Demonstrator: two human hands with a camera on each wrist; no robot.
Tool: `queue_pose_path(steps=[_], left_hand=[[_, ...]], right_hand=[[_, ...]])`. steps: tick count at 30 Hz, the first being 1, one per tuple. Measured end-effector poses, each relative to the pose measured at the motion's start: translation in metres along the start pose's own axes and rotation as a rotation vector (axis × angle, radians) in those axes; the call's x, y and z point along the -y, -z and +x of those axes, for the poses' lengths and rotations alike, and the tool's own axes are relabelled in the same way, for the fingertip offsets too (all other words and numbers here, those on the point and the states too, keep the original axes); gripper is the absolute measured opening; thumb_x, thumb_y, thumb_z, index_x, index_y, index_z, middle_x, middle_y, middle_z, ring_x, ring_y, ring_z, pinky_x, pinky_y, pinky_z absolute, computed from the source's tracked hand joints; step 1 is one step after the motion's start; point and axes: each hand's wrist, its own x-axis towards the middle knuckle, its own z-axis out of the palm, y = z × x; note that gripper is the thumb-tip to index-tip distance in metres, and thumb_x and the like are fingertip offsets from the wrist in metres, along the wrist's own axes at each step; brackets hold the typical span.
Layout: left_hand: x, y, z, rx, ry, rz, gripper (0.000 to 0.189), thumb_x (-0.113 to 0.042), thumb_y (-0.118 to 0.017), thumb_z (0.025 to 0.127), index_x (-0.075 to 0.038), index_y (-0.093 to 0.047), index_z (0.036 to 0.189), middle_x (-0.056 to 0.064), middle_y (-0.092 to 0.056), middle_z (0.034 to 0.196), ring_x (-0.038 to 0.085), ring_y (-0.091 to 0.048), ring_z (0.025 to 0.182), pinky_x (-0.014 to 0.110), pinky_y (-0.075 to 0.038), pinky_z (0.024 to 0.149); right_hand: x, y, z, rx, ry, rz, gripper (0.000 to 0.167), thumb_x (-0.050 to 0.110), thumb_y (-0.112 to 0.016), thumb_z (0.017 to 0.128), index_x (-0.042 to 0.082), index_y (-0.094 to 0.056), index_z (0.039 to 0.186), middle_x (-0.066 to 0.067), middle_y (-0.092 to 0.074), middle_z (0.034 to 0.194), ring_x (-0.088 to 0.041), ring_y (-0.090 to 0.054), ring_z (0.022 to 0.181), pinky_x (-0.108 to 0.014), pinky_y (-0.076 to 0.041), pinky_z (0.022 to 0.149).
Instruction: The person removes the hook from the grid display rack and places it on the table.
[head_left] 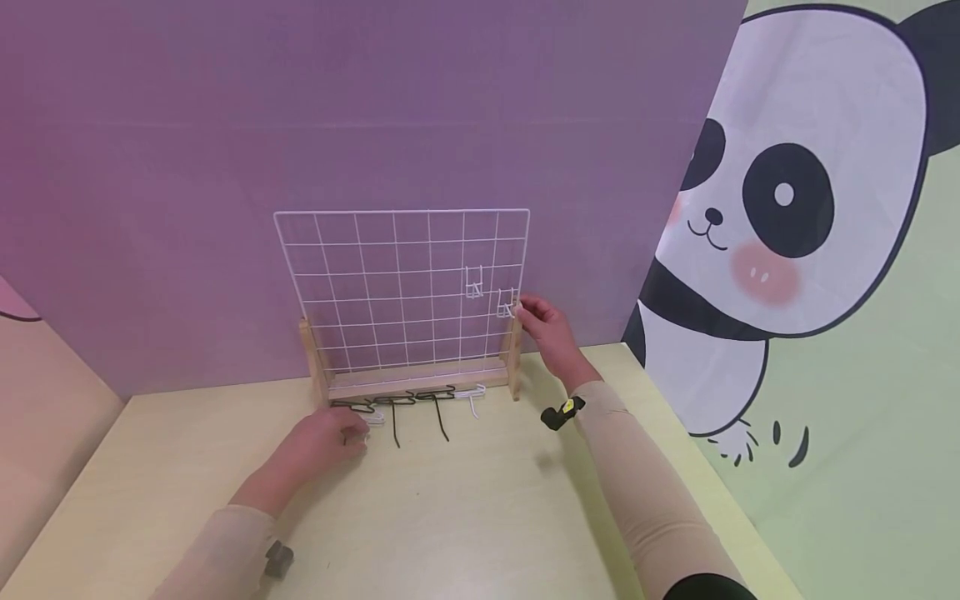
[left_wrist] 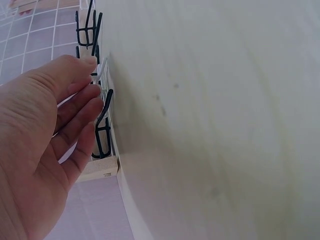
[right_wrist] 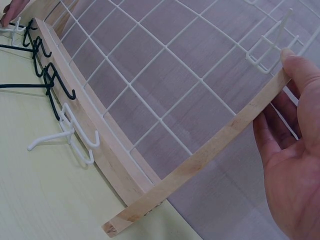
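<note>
A white wire grid panel stands upright in a wooden stand. My right hand holds the stand's right upright near its top, thumb in front and fingers behind. Close to that thumb, a white hook hangs on the grid; a second white hook hangs higher and to the left. By the stand's left front, my left hand has its thumb and fingertips apart around a white hook. No firm grip on it shows. The hand partly hides the leftmost black hook.
Along the stand's front lie more black hooks and a white hook on the pale table. A purple wall rises behind the panel. A panda picture covers part of the right wall.
</note>
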Motion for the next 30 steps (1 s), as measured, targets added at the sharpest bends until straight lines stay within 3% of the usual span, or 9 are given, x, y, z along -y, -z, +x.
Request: queue_pose_path(steps=[18, 23, 30], left_hand=[[-0.005, 0.007, 0.000, -0.020, -0.025, -0.026, 0.022, -0.016, -0.086, 0.094, -0.007, -0.082, 0.114, 0.000, -0.077, 0.103, 0.023, -0.071, 0.095, 0.052, -0.063, 0.089], [-0.008, 0.007, 0.006, -0.039, -0.030, -0.043, 0.023, -0.022, -0.084, 0.099, -0.010, -0.081, 0.119, 0.000, -0.078, 0.109, 0.026, -0.073, 0.103, 0.053, -0.063, 0.093], [-0.025, 0.006, 0.022, -0.080, -0.040, -0.099, 0.020, -0.021, -0.082, 0.100, -0.008, -0.081, 0.116, 0.000, -0.077, 0.108, 0.026, -0.072, 0.104, 0.052, -0.063, 0.092]], right_hand=[[0.003, -0.001, -0.003, -0.005, -0.005, -0.010, 0.036, 0.013, -0.067, 0.112, -0.001, -0.066, 0.145, -0.006, -0.070, 0.127, -0.018, -0.065, 0.123, -0.042, -0.048, 0.122], [0.003, -0.001, -0.004, 0.007, -0.006, -0.024, 0.037, 0.015, -0.068, 0.112, 0.000, -0.065, 0.145, -0.006, -0.070, 0.126, -0.020, -0.064, 0.122, -0.043, -0.048, 0.122], [0.004, 0.001, -0.005, 0.012, -0.009, -0.052, 0.038, 0.020, -0.067, 0.113, 0.002, -0.065, 0.146, -0.011, -0.069, 0.134, -0.024, -0.063, 0.127, -0.043, -0.048, 0.122]])
